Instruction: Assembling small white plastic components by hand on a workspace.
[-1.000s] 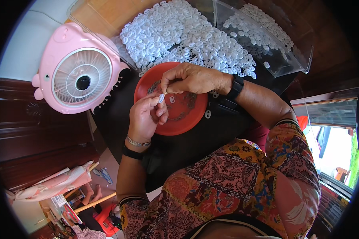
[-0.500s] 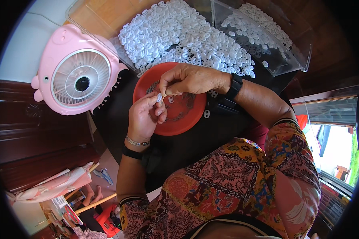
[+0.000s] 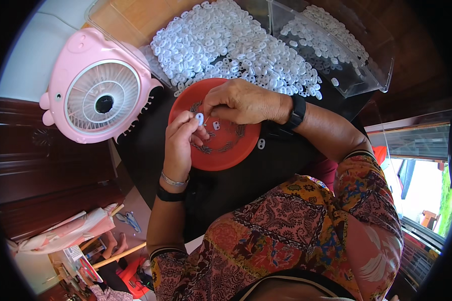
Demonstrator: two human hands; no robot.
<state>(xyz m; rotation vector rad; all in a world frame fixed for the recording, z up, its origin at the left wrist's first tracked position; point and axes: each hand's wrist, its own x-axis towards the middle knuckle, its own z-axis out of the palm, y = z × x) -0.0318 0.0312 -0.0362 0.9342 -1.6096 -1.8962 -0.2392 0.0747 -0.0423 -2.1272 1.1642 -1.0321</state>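
Over the red bowl (image 3: 250, 143), my left hand (image 3: 180, 138) pinches a small white oval plastic piece with holes (image 3: 200, 119) between thumb and forefinger. Its other fingers are curled in. Just to the right, my right hand (image 3: 238, 103) is closed in a pinch, its fingertips close to that piece. A thin sliver shows by those fingertips, too small to name. Small grey metal parts (image 3: 204, 149) lie scattered round the bowl's bottom. Among them rests another white oval piece (image 3: 216, 126).
Beyond the bowl spreads a large heap of white oval pieces (image 3: 211, 40). A clear plastic box (image 3: 356, 83) at the far right holds more. One loose piece (image 3: 261, 144) lies right of the bowl on the dark table (image 3: 246, 173). At left stands a pink fan (image 3: 80, 55).
My right fingertips have drawn slightly right, away from the white piece. My left hand has turned, so the piece now shows its flat side and holes more plainly.
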